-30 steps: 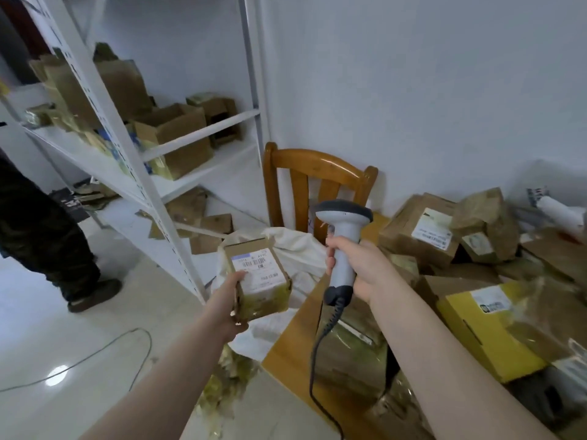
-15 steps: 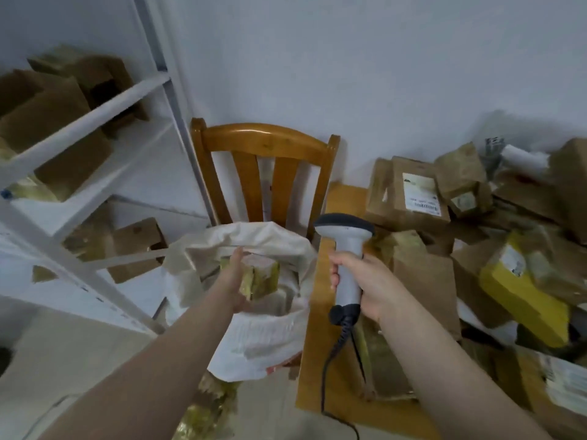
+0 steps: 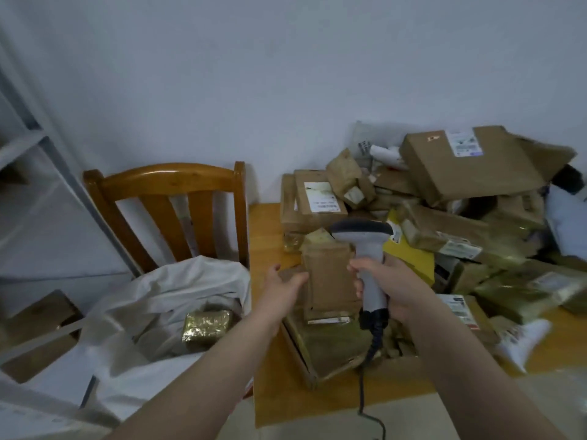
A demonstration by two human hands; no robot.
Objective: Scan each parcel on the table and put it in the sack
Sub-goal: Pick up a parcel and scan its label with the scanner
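1. The white sack (image 3: pixel 152 300) slumps open-mouthed at the pile's 9 o'clock, one gold-taped parcel (image 3: pixel 206 325) lying inside it.
2. The grey scanner (image 3: pixel 368 249) stands upright, gripped in the right hand (image 3: pixel 400 290), cable hanging toward 6 o'clock.
3. A plain brown parcel (image 3: pixel 328 281) lies just at the scanner's 9 o'clock.
4. Brown labelled parcels (image 3: pixel 470 163) heap on the table (image 3: pixel 266 236) from its 12 to 3 o'clock, a yellow one (image 3: pixel 413 258) nearest.

One scanner (image 3: pixel 368 246), one chair (image 3: pixel 165 182), one sack (image 3: pixel 165 281) with one parcel (image 3: pixel 206 325) showing; well over a dozen parcels (image 3: pixel 470 166) heaped across the worktop (image 3: pixel 270 369).
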